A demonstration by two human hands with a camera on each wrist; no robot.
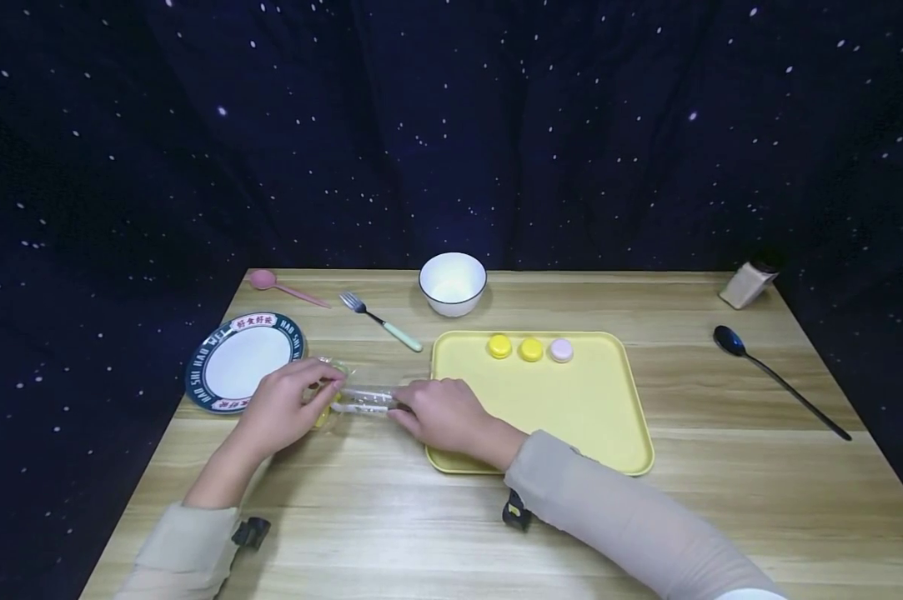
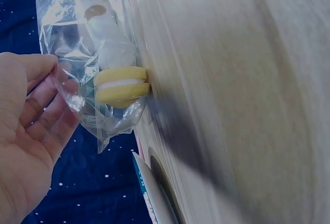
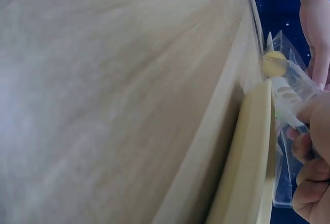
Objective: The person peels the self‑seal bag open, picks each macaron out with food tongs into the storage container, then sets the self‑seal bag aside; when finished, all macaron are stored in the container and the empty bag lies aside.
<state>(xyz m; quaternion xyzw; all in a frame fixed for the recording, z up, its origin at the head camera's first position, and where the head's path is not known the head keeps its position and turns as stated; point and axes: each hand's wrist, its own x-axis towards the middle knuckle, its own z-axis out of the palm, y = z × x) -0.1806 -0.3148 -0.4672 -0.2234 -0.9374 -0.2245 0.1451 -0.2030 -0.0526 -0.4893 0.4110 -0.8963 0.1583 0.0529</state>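
A clear plastic bag [image 1: 364,400] stretches between the two hands, left of the yellow tray [image 1: 541,417]. My left hand [image 1: 289,400] pinches the bag's left edge between thumb and finger. Inside that end shows a yellow macaron [image 2: 121,94] with a pale filling, close to the table top. A white strip with brown spots [image 2: 93,2] runs along the bag beyond it. My right hand [image 1: 447,417] grips the bag's other end with curled fingers, over the tray's left rim. In the right wrist view, clear plastic [image 3: 283,182] hangs below those fingers.
Two yellow macarons [image 1: 530,349] and a lilac one [image 1: 561,350] lie along the tray's far side. A rimmed plate [image 1: 248,362], pink spoon [image 1: 263,280], fork [image 1: 379,322] and white bowl [image 1: 454,285] stand around. Rightward are a black spoon [image 1: 781,383] and a dark-lidded jar [image 1: 747,285].
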